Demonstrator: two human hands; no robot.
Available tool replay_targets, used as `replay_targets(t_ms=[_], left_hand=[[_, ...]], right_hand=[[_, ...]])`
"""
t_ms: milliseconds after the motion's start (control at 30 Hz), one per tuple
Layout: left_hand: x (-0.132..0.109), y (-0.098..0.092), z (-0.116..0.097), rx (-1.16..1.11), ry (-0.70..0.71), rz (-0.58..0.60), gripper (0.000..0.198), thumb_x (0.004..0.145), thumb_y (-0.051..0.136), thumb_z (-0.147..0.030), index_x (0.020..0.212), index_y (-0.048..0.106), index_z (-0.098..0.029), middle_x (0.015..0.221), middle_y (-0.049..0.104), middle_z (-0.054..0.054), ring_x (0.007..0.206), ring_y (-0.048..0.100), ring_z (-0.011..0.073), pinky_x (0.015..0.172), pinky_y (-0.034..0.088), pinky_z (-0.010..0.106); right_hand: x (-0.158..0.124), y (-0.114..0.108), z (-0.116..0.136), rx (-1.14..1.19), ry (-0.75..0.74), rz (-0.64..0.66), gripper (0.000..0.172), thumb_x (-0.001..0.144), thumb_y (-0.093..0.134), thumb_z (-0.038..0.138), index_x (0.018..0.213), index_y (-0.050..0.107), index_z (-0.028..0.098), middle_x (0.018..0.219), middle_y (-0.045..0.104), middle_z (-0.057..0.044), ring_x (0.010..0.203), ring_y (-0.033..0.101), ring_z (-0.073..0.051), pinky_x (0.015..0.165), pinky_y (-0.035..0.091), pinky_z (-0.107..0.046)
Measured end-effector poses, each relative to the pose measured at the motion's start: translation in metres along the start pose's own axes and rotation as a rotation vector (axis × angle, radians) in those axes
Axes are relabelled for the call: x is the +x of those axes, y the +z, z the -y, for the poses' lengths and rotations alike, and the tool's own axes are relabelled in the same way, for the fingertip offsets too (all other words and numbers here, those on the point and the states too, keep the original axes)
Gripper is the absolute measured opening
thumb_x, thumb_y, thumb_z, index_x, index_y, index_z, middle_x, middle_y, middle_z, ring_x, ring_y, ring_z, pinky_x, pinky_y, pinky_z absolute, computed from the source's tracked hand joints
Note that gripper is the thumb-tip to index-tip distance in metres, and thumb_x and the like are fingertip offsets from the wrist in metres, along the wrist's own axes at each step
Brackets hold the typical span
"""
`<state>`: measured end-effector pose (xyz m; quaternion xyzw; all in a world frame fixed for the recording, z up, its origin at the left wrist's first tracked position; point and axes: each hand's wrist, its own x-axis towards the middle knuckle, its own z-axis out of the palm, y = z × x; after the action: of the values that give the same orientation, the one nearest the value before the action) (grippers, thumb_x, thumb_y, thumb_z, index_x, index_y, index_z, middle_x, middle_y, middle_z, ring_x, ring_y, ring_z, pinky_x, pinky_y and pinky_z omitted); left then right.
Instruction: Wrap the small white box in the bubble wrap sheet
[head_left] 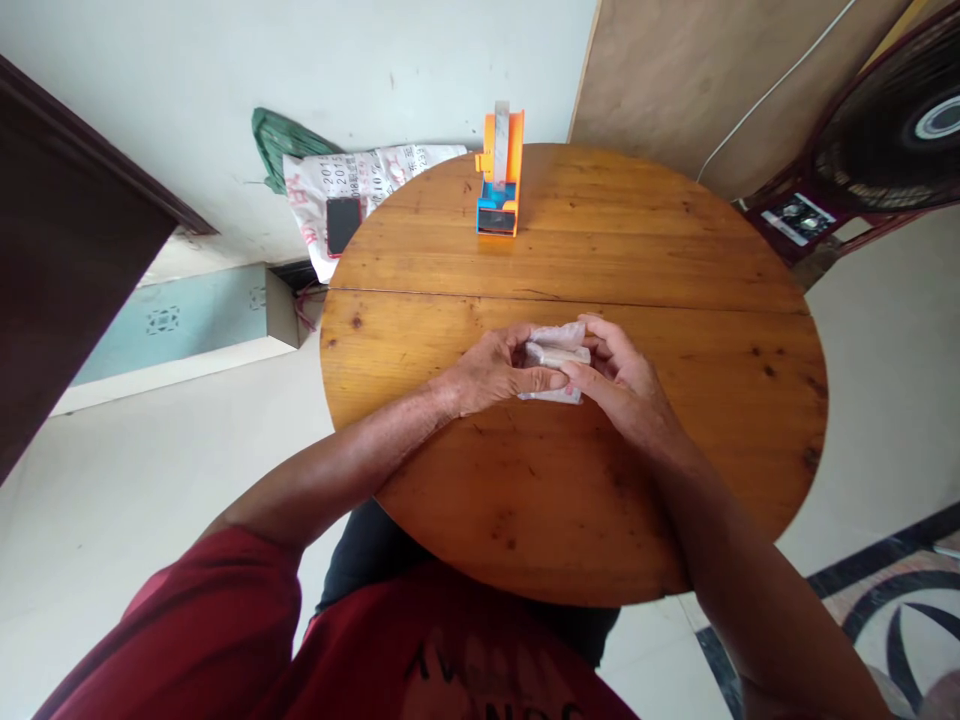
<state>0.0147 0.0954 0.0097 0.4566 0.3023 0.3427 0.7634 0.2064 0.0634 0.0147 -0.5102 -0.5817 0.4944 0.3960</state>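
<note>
The bench [720,400] is a round wooden one, warm orange-brown with dark knots and a thin seam running across the far half. It sits up against a pale wall [420,60], with a brown panel [660,90] taking over further right and a thin white cable [776,90] running down it. There's a fan [892,110] at the far right, and pale tiled floor [892,330] shows on both sides.

The white packet [559,350], all crinkly wrapping, is around the middle of the bench, just on the near side of the seam. Can't tell if it's touching the wood or held slightly above it. Left hand [487,372] has its fingers curled and pinching the left end, right hand [626,385] is pinching the right end, and the thumbs nearly meet on the near side.

Edge-wise, both forearms come in over the near rim. An orange and blue tape dispenser [501,160] stands near the far rim, well apart from the hands. Just past the far left edge there's a phone [344,226] on a printed white sheet [390,170], with a green bag [289,140] behind. Most elbow room is to the right, where the wood runs widest; the left rim is closer in.
</note>
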Motion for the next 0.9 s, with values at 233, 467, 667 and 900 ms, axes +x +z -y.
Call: replay_targets(t_ms=[233, 467, 667, 900], left_hand=[[0.000, -0.005, 0.003, 0.014, -0.063, 0.055, 0.051, 0.067, 0.091, -0.036, 0.109, 0.072, -0.016, 0.093, 0.073, 0.005, 0.082, 0.068, 0.0154, 0.077, 0.050, 0.028], [0.001, -0.005, 0.001, -0.021, -0.053, 0.071, 0.051, 0.066, 0.091, -0.033, 0.109, 0.071, -0.015, 0.095, 0.072, 0.005, 0.083, 0.065, 0.0144, 0.078, 0.048, 0.027], [-0.001, -0.002, 0.001, -0.018, -0.057, 0.089, 0.051, 0.066, 0.092, -0.033, 0.106, 0.067, -0.015, 0.093, 0.070, 0.004, 0.082, 0.064, 0.0135, 0.080, 0.048, 0.028], [0.000, 0.000, 0.004, 0.087, 0.022, 0.122, 0.048, 0.067, 0.091, -0.037, 0.104, 0.068, -0.016, 0.092, 0.069, 0.003, 0.083, 0.063, 0.0135, 0.081, 0.049, 0.028]], right_hand=[[-0.003, -0.002, -0.003, -0.077, -0.077, -0.069, 0.052, 0.081, 0.076, 0.046, 0.126, 0.061, 0.024, 0.117, 0.073, -0.009, 0.102, 0.071, -0.025, 0.087, 0.060, -0.043], [-0.008, -0.001, -0.002, -0.191, -0.163, -0.161, 0.047, 0.086, 0.071, 0.043, 0.127, 0.063, 0.024, 0.119, 0.073, -0.010, 0.103, 0.071, -0.024, 0.093, 0.057, -0.045], [-0.009, -0.007, 0.007, -0.296, -0.254, -0.220, 0.031, 0.088, 0.067, 0.032, 0.118, 0.067, 0.027, 0.116, 0.074, -0.006, 0.104, 0.070, -0.025, 0.097, 0.055, -0.048], [-0.005, -0.011, 0.011, -0.440, -0.387, -0.313, 0.015, 0.088, 0.067, 0.028, 0.102, 0.072, 0.031, 0.110, 0.074, -0.005, 0.105, 0.070, -0.027, 0.097, 0.055, -0.049]])
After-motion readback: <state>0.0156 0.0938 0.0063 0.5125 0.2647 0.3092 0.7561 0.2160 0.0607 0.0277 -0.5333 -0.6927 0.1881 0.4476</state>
